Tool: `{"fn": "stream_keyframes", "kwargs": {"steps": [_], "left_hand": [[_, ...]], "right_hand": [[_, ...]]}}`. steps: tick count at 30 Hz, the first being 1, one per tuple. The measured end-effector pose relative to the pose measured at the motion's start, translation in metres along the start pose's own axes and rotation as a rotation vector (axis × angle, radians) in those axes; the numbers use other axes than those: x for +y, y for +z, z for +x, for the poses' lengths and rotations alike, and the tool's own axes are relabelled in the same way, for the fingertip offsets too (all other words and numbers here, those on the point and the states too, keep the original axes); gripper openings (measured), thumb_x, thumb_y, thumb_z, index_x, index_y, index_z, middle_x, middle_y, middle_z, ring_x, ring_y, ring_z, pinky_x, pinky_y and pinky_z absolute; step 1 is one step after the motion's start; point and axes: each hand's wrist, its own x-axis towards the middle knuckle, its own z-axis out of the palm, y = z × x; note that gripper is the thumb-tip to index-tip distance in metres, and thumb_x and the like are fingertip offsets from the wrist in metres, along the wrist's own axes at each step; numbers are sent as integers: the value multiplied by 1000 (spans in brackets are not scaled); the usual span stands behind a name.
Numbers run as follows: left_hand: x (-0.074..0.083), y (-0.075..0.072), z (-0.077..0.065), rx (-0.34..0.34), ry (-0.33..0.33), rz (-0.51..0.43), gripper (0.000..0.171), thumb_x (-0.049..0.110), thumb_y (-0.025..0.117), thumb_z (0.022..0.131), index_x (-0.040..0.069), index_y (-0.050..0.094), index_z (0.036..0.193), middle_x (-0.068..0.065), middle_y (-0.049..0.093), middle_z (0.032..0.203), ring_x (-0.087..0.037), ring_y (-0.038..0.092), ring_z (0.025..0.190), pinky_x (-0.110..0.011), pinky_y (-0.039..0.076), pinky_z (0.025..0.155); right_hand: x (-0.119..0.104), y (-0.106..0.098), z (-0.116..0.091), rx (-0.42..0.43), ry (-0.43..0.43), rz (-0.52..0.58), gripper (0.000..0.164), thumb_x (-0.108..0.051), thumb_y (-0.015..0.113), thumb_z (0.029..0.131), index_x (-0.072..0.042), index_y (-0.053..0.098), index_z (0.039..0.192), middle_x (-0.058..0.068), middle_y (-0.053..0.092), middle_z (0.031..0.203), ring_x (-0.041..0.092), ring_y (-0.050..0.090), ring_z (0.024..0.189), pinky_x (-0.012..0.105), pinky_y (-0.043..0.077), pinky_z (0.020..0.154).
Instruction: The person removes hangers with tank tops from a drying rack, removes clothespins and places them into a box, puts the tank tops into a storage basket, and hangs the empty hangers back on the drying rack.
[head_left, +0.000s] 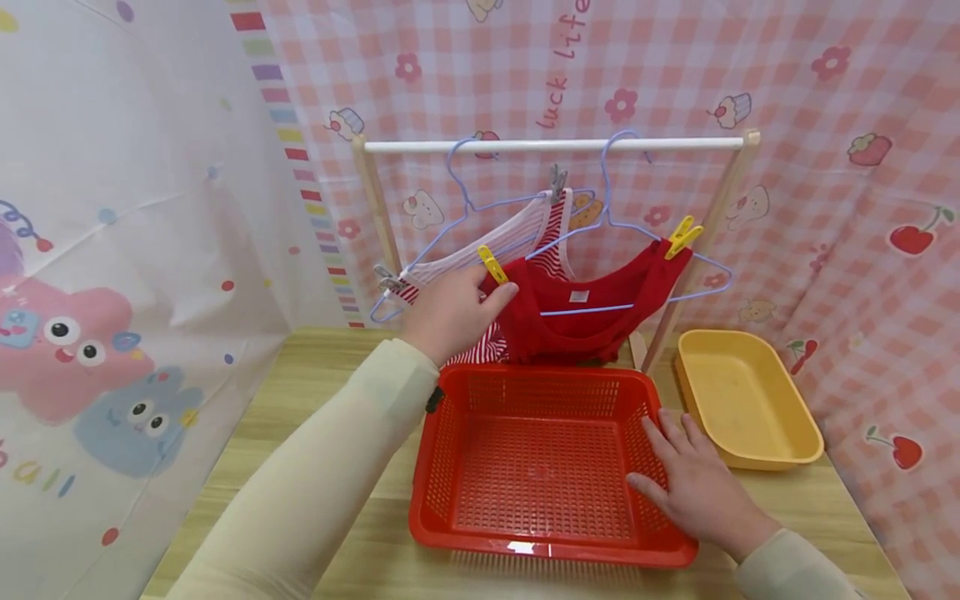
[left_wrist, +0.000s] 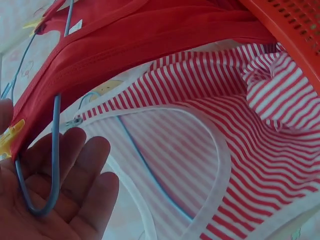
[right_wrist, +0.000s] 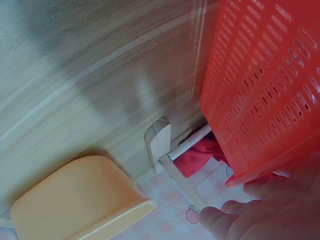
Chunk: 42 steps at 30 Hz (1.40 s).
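Note:
A red sleeveless top hangs on a blue hanger, with a yellow clothespin at its right strap. At its left strap sits another yellow clothespin. My left hand is beside that clothespin, fingers loosely bent around the hanger's end; the left wrist view shows them apart from the wire's tip. Behind it hangs a red-and-white striped top on a second blue hanger, held by grey clothespins. My right hand rests on the right rim of a red basket, fingers extended.
A white-barred wooden rack carries both hangers behind the basket. To the right stands a yellow plastic tub. The wooden table meets patterned curtains at the back and sides.

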Motion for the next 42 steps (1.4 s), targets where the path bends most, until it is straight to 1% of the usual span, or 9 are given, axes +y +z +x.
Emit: {"fn": "stream_keyframes", "kwargs": {"steps": [3,9,17,21,24,29,36,42], "left_hand": [[2,0,4,-11,-9,-27,39,57,55,105,18,61,97,-2,57,73,-22,57,74,-37,46,69],[2,1,9,-4,-3,-30,38,51,57,106,16,61,92,-3,54,75,-24,56,77,-37,46,73],[1,3,10,-21,-7,-47,29,45,58,107,16,63,102,-4,58,80,-24,57,78,-37,48,75],[0,4,12,-34,3,-34,27,42,57,108,16,63,105,-5,59,82,-25,58,81,-38,49,79],[-1,5,14,-43,11,-15,26,41,56,109,16,62,106,-5,59,83,-26,58,82,-39,49,81],[0,5,15,-52,23,12,26,40,54,110,15,59,102,-5,56,81,-26,57,79,-40,48,79],[-1,5,14,-35,41,7,26,40,52,111,15,58,103,-4,52,78,-24,52,72,-38,46,73],[-2,5,14,-3,53,4,25,40,52,111,15,59,106,-4,52,78,-24,53,73,-39,47,75]], "right_hand": [[0,1,0,-4,0,3,87,-55,68,98,1,41,158,33,31,166,64,21,151,73,26,120],[-1,2,1,-8,2,-1,87,-54,69,98,1,40,159,32,31,166,62,21,151,73,26,120],[-2,1,1,-17,12,0,88,-52,70,97,2,39,159,33,29,167,63,21,151,73,26,120],[-1,2,0,-17,13,-3,88,-52,70,97,4,39,158,33,29,167,63,21,151,72,26,120],[-1,2,0,-14,12,-6,89,-54,69,97,5,40,157,33,29,167,63,21,151,72,26,120],[-2,2,-1,-8,7,-3,90,-57,67,98,6,41,156,34,29,167,64,21,151,72,27,120],[-1,4,-1,-8,14,10,91,-58,66,98,6,40,157,33,28,167,64,20,151,72,26,120],[0,5,0,-6,13,3,91,-58,66,98,6,39,157,33,27,168,64,19,151,72,26,120]]}}
